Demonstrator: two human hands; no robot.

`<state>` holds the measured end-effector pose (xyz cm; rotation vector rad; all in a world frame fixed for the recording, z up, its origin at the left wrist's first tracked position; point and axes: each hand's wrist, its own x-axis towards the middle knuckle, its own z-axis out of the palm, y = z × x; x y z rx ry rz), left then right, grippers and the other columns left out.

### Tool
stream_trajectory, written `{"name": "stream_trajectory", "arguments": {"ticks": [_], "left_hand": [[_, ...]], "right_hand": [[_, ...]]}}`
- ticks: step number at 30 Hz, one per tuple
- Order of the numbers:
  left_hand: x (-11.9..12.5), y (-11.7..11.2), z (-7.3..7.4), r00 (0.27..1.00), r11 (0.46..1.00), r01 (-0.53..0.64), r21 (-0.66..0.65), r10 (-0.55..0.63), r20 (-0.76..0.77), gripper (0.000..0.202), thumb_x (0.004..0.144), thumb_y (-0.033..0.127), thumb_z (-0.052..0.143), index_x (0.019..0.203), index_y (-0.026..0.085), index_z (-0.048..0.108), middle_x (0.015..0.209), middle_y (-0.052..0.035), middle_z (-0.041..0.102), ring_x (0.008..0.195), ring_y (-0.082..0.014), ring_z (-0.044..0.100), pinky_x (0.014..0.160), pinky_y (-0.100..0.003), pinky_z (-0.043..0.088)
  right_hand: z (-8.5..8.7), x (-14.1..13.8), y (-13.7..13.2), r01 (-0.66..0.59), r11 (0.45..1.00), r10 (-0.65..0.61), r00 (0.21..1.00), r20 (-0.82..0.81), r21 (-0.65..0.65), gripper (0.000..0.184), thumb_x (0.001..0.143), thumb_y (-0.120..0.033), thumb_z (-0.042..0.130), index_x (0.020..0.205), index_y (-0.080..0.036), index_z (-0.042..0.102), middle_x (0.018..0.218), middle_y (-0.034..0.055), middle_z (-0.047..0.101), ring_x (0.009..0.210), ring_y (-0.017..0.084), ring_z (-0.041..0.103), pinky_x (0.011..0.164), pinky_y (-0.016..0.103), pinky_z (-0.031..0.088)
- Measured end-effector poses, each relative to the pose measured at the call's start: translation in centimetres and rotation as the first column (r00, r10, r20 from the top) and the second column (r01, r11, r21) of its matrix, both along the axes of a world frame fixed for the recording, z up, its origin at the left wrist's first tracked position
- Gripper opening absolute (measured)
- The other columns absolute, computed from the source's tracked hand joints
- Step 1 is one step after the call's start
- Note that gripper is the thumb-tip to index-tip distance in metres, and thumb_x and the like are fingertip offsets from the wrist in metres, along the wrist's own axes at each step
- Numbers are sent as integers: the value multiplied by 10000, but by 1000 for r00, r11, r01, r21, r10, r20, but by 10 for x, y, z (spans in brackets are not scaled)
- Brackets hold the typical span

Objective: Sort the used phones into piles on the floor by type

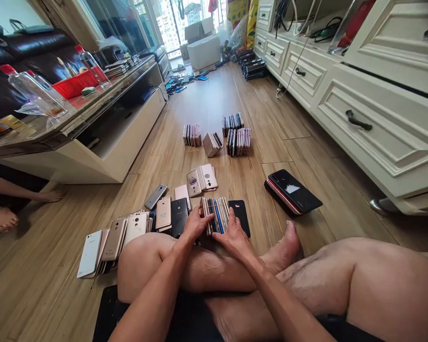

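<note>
I sit cross-legged on a wooden floor. A row of phones standing on edge (216,214) rests just past my shins. My left hand (196,224) grips the left end of that row, fingers curled over its top. My right hand (233,235) presses on the right end, fingers spread across the phones, beside a black phone (239,216) lying flat. To the left lies a spread of gold and white phones (128,232), face down.
More upright phone stacks (235,137) stand farther out on the floor. Black phones (294,191) lie stacked at right. A low glass-topped table (92,118) stands at left, white drawers (378,128) at right. Another person's feet (2,216) show at far left.
</note>
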<state>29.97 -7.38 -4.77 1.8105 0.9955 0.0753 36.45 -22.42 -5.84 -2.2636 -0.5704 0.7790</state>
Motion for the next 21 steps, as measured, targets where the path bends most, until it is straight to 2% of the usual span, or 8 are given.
{"name": "stream_trajectory", "arguments": {"ticks": [4, 6, 9, 12, 15, 17, 21], "left_hand": [[-2, -3, -1, 996, 996, 44, -79, -38, 77, 702, 838, 289, 732, 1481, 172, 477, 1158, -131, 733, 1065, -261, 691, 1007, -379, 491], [-3, -4, 0, 996, 994, 55, -95, -47, 81, 715, 834, 247, 720, 1492, 165, 453, 1160, -134, 733, 1056, -252, 693, 1010, -382, 496], [0, -5, 2, 997, 995, 57, -82, -54, 50, 716, 808, 171, 701, 1481, 158, 459, 1200, -140, 722, 1049, -244, 693, 1007, -370, 498], [7, -8, 3, 998, 999, 40, -5, -40, -46, 789, 740, 98, 696, 1488, 139, 448, 1273, -173, 686, 1107, -283, 673, 1013, -379, 486], [12, -13, 4, 982, 994, 28, 110, -6, -190, 882, 712, 75, 677, 1537, 96, 368, 1299, -256, 645, 1178, -381, 635, 1023, -467, 459], [12, -16, 4, 966, 983, 47, 180, 2, -259, 888, 724, 57, 645, 1555, 87, 332, 1311, -285, 627, 1218, -410, 612, 1026, -484, 446], [8, -17, 7, 950, 960, 86, 265, 0, -311, 808, 800, 60, 557, 1569, 159, 329, 1279, -219, 670, 1193, -346, 644, 993, -406, 468]], "right_hand": [[-7, -5, -3, 36, 998, -41, 993, 111, 49, 1058, 762, -379, 713, 1626, -124, 158, 1540, 219, 354, 1354, 373, 507, 1087, 427, 452], [-9, -8, -5, 22, 998, -34, 984, 176, 67, 1006, 778, -367, 693, 1613, -108, 195, 1524, 214, 363, 1376, 367, 478, 1133, 431, 416], [-10, -10, -10, 11, 999, -19, 978, 207, 43, 978, 796, -375, 686, 1607, -107, 208, 1485, 210, 401, 1335, 375, 501, 1116, 457, 434], [-8, -11, -10, 6, 1000, -4, 964, 265, -7, 953, 810, -369, 684, 1603, -125, 216, 1484, 207, 398, 1317, 380, 501, 1089, 464, 450], [-3, -17, -5, 0, 996, 31, 933, 358, -86, 938, 815, -337, 695, 1593, -100, 227, 1488, 230, 388, 1302, 394, 494, 1079, 466, 450], [2, -21, 1, 2, 986, 66, 917, 394, -169, 971, 808, -335, 729, 1594, -75, 222, 1485, 251, 387, 1263, 401, 512, 1033, 460, 478], [14, -17, 7, -20, 955, 135, 919, 371, -297, 1011, 833, -395, 740, 1621, -76, 194, 1369, 265, 471, 1103, 375, 613, 879, 432, 529]]}}
